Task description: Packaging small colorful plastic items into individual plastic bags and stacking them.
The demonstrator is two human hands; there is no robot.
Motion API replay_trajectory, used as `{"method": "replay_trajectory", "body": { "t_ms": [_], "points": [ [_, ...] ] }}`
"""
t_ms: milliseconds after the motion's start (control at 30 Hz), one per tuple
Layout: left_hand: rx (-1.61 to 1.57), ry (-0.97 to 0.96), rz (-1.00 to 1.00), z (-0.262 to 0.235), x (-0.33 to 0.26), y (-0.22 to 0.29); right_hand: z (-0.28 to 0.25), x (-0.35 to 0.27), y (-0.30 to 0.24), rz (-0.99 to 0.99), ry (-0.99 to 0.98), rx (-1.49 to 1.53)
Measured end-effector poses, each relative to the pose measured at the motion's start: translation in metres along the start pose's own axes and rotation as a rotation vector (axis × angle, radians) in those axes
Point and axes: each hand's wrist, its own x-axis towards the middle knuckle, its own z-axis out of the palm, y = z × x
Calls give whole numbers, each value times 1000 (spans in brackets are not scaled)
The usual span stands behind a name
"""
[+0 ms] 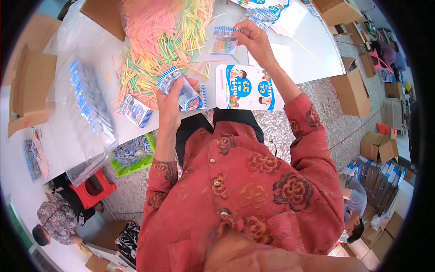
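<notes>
My right hand [258,41] pinches the top edge of a small clear packet [223,41] with blue-striped ends; coloured sticks show in its lower part. My left hand [170,102] is closed around a few similar packets [187,96], thumb on top, by the table's near edge. Just beyond it spreads a heap of thin pink, yellow and green sticks [145,68]. One more striped packet [135,111] lies on the table, left of my left hand. Between my hands, near the edge, lies a white and blue printed card [244,88].
On the white table [312,59], a clear plastic bag [88,104] of packets lies left, more packets [263,17] at the far right. A green basket [133,158] and red stool [93,189] stand below. Cardboard boxes [351,88] surround the table. Two people [59,217] are nearby.
</notes>
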Motion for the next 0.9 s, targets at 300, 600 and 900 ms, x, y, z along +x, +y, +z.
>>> {"method": "replay_trajectory", "body": {
  "t_ms": [300,600,900],
  "points": [
    [126,-3,-23,-1,-2,-6,-54,23,60,-20,198,-173],
    [198,29,62,8,-4,-8,-14,4,-9,-167,22,-494],
    [331,14,141,7,-9,-9,62,-28,-80,-346,-468,-407]
  ]
}}
